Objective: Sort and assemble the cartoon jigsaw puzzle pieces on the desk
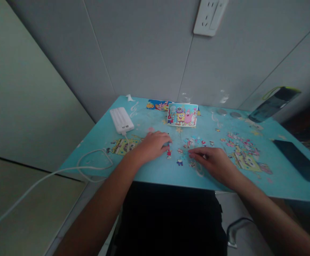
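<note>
My left hand (156,145) rests on the table with bent fingers, its thumb apart from the forefinger. Its fingertips touch a narrow upright strip of joined jigsaw pieces (169,153). To the right, my right hand (210,159) is closed in a pinch, low over the tabletop; whatever lies between the fingertips is too small to make out. Loose jigsaw pieces (194,141) spread just beyond the right fingertips, and a blue-and-white piece (180,162) lies between the hands. Behind them stands a cartoon picture card (183,115), tilted up towards me.
A white power bank (121,120) with a white cable (61,171) is at the left. At the right are a heap of more jigsaw pieces (241,145), a dark phone (300,160) and a leaning bottle (273,105). A grey wall (149,53) borders the blue table (155,176).
</note>
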A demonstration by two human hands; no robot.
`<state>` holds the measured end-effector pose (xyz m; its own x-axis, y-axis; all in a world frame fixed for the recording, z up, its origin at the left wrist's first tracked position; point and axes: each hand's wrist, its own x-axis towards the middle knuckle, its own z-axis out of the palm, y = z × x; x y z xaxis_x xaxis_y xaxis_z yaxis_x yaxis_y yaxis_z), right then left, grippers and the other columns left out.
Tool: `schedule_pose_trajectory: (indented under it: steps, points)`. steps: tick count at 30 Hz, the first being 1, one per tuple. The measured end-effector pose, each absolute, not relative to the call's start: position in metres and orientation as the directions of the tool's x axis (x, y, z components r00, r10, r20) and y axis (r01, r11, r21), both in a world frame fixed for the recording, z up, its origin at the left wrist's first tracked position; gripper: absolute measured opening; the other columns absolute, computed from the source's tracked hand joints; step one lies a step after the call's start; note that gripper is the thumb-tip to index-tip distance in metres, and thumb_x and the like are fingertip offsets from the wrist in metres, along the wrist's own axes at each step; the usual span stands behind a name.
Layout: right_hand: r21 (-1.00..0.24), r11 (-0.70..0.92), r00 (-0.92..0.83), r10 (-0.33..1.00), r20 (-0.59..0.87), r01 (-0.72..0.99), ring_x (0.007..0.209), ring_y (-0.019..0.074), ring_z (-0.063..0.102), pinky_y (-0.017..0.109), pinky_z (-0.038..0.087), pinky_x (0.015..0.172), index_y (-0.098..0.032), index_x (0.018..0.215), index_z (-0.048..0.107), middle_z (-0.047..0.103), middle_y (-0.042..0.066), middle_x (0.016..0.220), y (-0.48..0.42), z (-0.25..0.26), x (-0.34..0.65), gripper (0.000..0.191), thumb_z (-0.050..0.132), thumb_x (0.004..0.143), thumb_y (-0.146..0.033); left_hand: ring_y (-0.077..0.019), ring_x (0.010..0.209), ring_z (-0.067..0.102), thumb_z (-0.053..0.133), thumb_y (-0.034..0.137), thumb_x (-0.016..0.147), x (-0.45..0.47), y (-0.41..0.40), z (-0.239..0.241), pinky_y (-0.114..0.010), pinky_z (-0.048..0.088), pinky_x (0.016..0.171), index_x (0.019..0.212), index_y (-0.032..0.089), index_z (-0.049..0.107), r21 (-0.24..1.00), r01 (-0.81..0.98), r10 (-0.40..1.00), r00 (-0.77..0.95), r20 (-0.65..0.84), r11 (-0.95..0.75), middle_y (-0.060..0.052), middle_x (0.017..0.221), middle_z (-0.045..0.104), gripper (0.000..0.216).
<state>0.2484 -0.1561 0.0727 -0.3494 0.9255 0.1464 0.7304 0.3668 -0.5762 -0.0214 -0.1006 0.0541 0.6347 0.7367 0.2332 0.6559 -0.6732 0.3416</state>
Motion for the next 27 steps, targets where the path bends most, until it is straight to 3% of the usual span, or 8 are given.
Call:
schedule_pose_trajectory:
  steps: [4,12,27]
  points:
    - [-0.520,0.484,-0.467,0.867,0.174,0.704,0.088,0.0222,0.070,0.036,0.054,0.085,-0.028,0.107,0.077,0.077,0.004,0.100,-0.162,0.074,0.245,0.020,0.062,0.093,-0.030,-0.0249,0.118,0.059,0.058,0.031,0.097,-0.023,-0.110,0.051,-0.043,0.039,0.105,0.119,0.027,0.063,0.376,0.674,0.768,0.597,0.232,-0.637,-0.003,0.127,0.067,0.023]
    - [-0.416,0.635,-0.615,0.762,0.202,0.651,0.096,0.0231,0.065,0.038,0.053,0.088,-0.026,0.111,0.075,0.071,0.008,0.100,-0.158,0.067,0.217,0.023,0.058,0.097,-0.025,-0.0215,0.128,0.054,0.058,0.031,0.098,-0.026,-0.122,0.040,-0.041,0.038,0.109,0.126,0.028,0.061,0.447,0.687,0.817,0.526,0.237,-0.573,-0.001,0.138,0.063,0.029]
    - [-0.266,0.698,-0.685,0.712,0.156,0.665,0.086,0.0212,0.062,0.036,0.049,0.082,-0.023,0.108,0.073,0.068,0.004,0.089,-0.140,0.068,0.193,0.018,0.064,0.095,-0.031,-0.0175,0.128,0.053,0.062,0.025,0.096,-0.024,-0.128,0.052,-0.039,0.035,0.111,0.125,0.026,0.062,0.506,0.685,0.844,0.496,0.203,-0.524,0.001,0.137,0.063,0.028]
